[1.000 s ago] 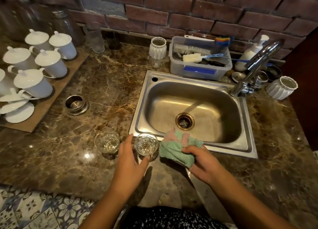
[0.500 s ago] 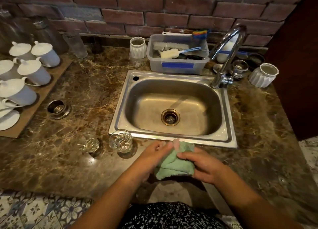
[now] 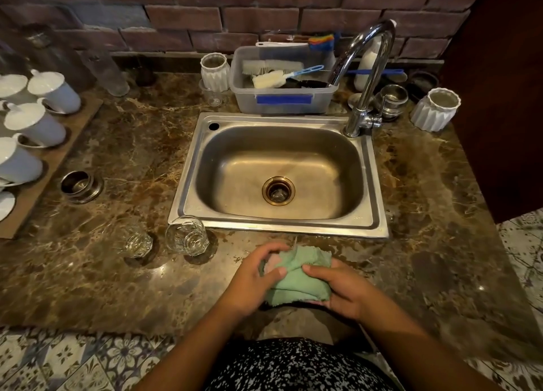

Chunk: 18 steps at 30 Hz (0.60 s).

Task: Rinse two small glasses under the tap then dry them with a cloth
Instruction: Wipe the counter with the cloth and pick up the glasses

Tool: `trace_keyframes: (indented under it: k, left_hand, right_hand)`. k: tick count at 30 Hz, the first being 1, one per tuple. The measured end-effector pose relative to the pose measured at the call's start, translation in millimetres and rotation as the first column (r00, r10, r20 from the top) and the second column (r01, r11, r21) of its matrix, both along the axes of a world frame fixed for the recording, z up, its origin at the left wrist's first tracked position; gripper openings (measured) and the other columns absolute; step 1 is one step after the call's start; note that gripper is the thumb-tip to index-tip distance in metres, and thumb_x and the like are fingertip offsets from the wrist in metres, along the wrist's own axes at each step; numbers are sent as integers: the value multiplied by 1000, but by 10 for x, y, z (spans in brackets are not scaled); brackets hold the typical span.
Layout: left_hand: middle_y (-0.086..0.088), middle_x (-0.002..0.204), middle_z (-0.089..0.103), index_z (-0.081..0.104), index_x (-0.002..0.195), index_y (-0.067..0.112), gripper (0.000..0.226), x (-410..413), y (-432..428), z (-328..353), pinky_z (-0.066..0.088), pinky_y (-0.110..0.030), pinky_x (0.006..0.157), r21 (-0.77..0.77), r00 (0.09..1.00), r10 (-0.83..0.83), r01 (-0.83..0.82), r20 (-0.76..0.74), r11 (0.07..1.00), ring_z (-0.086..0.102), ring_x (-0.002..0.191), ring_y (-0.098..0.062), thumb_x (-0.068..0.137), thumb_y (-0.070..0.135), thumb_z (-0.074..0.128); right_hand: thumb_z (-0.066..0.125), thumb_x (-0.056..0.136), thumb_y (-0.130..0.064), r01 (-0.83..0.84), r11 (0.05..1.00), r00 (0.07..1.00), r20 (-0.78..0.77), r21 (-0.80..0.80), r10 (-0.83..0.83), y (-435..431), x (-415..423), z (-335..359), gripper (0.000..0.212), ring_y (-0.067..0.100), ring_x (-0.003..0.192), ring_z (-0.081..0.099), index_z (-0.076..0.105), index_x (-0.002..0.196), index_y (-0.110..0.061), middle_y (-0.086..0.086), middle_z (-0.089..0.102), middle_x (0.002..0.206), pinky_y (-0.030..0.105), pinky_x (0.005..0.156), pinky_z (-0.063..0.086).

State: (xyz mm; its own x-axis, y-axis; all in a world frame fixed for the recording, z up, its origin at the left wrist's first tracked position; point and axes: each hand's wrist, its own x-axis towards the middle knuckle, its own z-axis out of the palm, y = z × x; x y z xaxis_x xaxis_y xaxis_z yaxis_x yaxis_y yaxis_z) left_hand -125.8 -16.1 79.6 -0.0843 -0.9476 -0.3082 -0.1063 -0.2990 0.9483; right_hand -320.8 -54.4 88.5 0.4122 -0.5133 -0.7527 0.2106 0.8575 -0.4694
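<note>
Two small clear glasses stand on the marble counter left of the sink's front corner: one glass (image 3: 187, 235) close to the sink rim, the other glass (image 3: 137, 243) further left. A green cloth (image 3: 296, 279) with a pink patch is bunched between both hands in front of the sink. My left hand (image 3: 252, 282) grips its left side, my right hand (image 3: 340, 290) its right side. Neither hand touches a glass. The chrome tap (image 3: 368, 67) arches over the steel sink (image 3: 188, 185) at the back right; no water runs.
White lidded cups (image 3: 35, 123) sit on a board at the left, with a metal bowl (image 3: 77, 185) nearby. Behind the sink stand a plastic tub of brushes (image 3: 282, 97), white ribbed cups (image 3: 435, 108) and metal pots (image 3: 392, 99). A dark cabinet (image 3: 499, 97) borders the right.
My left hand let go of the glass near the sink and joined my right hand on the cloth. The cloth moved right and nearer me, away from the glasses.
</note>
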Motion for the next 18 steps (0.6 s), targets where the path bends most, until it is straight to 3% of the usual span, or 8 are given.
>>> trace_keyframes:
  k: [2, 4, 6, 8, 10, 12, 15, 18]
  left_hand:
    - [1, 118, 67, 68, 104, 39, 34, 12, 2, -37, 55, -36, 88, 30, 1000, 23, -24, 21, 999, 64, 107, -21, 93, 7, 66]
    - [0, 108, 66, 66, 95, 33, 31, 25, 12, -85, 54, -37, 82, 64, 997, 52, -55, 50, 996, 63, 99, -24, 94, 2, 63]
    - [2, 104, 64, 64, 92, 32, 29, 32, 14, -121, 51, -32, 81, 74, 995, 53, -58, 79, 996, 61, 97, -20, 93, 3, 64]
    - [0, 116, 60, 64, 101, 43, 32, 30, 23, -124, 48, -24, 92, 58, 989, -32, 24, 142, 998, 59, 107, -16, 89, 14, 67]
    - [-1, 127, 50, 59, 111, 47, 41, 35, 34, -119, 37, -9, 100, 21, 969, -105, 103, 225, 995, 50, 120, -9, 89, 14, 71]
    - [-1, 129, 45, 62, 106, 40, 41, 18, 48, -122, 33, -5, 102, -12, 975, -58, 62, 212, 998, 44, 125, -4, 89, 5, 72]
    - [-1, 122, 54, 66, 95, 33, 26, -19, 53, -184, 44, -26, 102, -14, 974, 113, -113, 194, 994, 54, 114, -7, 86, 10, 75]
    - [-3, 110, 62, 64, 88, 30, 16, -10, 22, -262, 50, -36, 87, 76, 964, 137, -158, 229, 984, 60, 97, -18, 83, 25, 79]
  right_hand:
    - [67, 82, -5, 24, 1000, 1000, -9, 7, -24, 12, 3, -51, 48, 44, 110, 65, 59, 129, -2, 30, 65, 125, 53, 83, 59]
    - [69, 80, -7, 45, 999, 999, -30, 11, -45, 30, 22, -101, 51, 45, 113, 64, 59, 130, -3, 28, 66, 124, 57, 88, 57]
    - [70, 79, -7, 55, 998, 997, -50, -3, -55, 52, 48, -148, 54, 46, 116, 63, 58, 131, -3, 27, 67, 123, 62, 97, 50]
    - [68, 81, -6, 72, 997, 996, -50, -17, -73, 71, 71, -179, 51, 46, 117, 62, 57, 131, -2, 28, 67, 124, 62, 102, 47]
    - [66, 82, -5, 115, 993, 993, -33, -14, -115, 81, 91, -193, 49, 45, 114, 64, 57, 130, -2, 28, 67, 123, 57, 96, 53]
    - [64, 85, -3, 172, 985, 985, -16, 4, -172, 87, 106, -226, 45, 45, 113, 63, 57, 130, -1, 30, 66, 123, 53, 88, 57]
    - [59, 92, -1, 222, 975, 975, -26, 26, -221, 102, 130, -261, 36, 46, 115, 63, 59, 128, 0, 30, 67, 122, 54, 87, 56]
    - [57, 94, 1, 213, 977, 977, -24, 19, -213, 125, 166, -255, 27, 41, 104, 69, 63, 121, 0, 28, 69, 118, 52, 85, 58]
